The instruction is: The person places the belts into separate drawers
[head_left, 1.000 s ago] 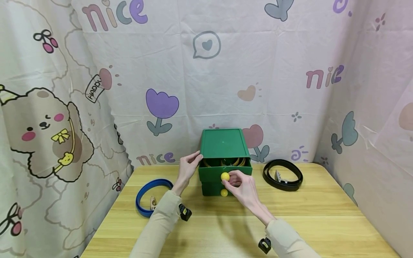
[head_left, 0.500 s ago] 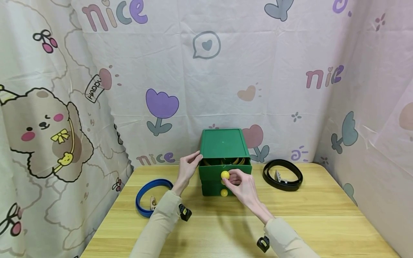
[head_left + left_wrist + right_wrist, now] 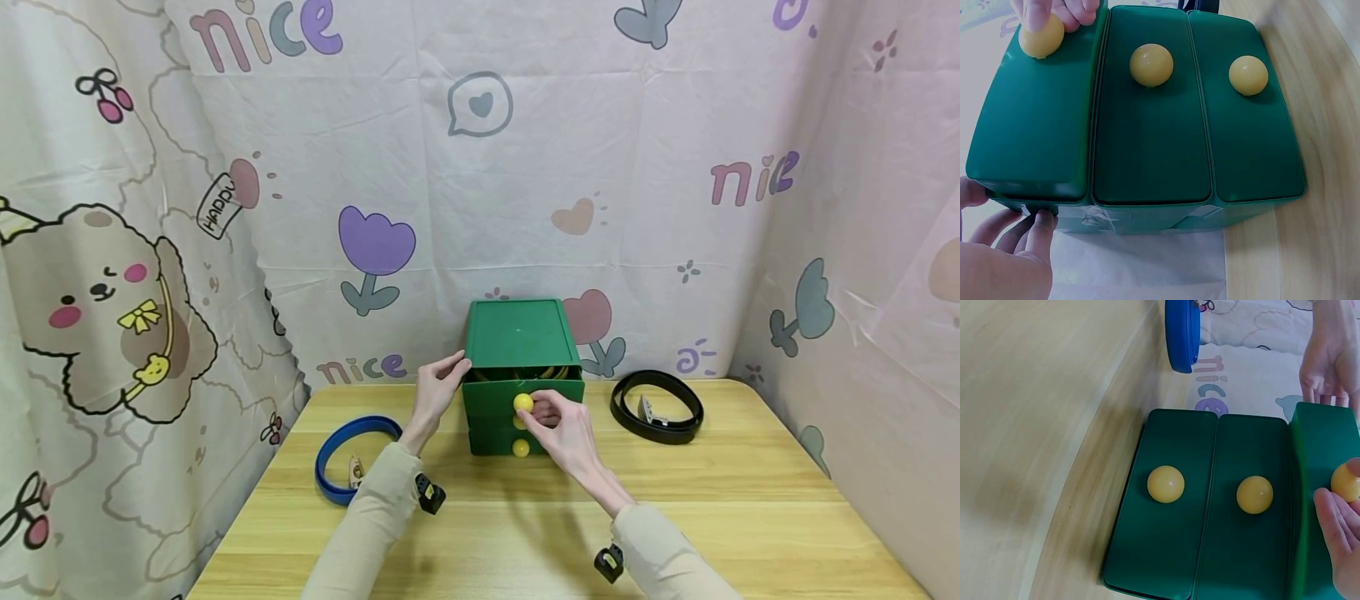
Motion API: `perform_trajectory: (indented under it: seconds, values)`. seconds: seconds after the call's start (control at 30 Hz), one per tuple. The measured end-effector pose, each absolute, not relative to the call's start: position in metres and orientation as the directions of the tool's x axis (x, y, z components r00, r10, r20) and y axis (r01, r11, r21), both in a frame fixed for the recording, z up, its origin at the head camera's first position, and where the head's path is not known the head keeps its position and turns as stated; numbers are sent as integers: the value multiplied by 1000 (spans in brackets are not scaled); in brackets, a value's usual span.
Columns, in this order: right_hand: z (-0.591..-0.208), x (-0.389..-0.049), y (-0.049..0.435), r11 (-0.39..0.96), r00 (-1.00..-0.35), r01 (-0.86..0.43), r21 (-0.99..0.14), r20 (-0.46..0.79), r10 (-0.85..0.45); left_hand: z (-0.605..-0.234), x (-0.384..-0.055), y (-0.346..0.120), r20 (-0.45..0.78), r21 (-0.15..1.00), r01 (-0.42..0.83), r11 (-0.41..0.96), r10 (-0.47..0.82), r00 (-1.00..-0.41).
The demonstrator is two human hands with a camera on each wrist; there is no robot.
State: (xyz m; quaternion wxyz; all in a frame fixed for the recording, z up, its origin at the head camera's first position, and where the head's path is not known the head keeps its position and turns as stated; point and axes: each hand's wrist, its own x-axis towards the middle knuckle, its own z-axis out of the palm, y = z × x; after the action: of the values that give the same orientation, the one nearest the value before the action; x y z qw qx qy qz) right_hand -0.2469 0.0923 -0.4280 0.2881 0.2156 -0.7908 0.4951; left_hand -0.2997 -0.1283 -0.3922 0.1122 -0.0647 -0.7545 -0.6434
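A green drawer box [image 3: 519, 329] with three stacked drawers stands at the back of the table. Its top drawer [image 3: 1035, 131] juts out slightly, leaving a narrow gap under the lid where gold-coloured curved edges show. My right hand [image 3: 562, 429] pinches the yellow round knob [image 3: 523, 403] of that drawer between thumb and fingers. At the box's upper left front corner, my left hand [image 3: 437, 392] grips the edge, fingers bent against the side. The middle drawer's knob [image 3: 1151, 65] and the bottom drawer's knob [image 3: 1248, 75] are untouched, their drawers flush.
A coiled blue belt [image 3: 324, 471] lies left of the box, its buckle inside the loop. To the right lies a coiled black belt [image 3: 696, 417] with a silver buckle. A printed curtain [image 3: 637, 108] hangs right behind the wooden table [image 3: 720, 500].
The top drawer has slid inward, narrowing the gap under the lid. My right hand has moved away from me with the knob; my left hand has stayed at the corner.
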Motion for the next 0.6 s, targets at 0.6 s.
perform_trajectory:
  seconds: [0.6]
  values:
    - [-427, -256, 92, 432, -749, -611, -664, 661, -42, -392, -300, -129, 248, 959, 239, 153, -41, -968]
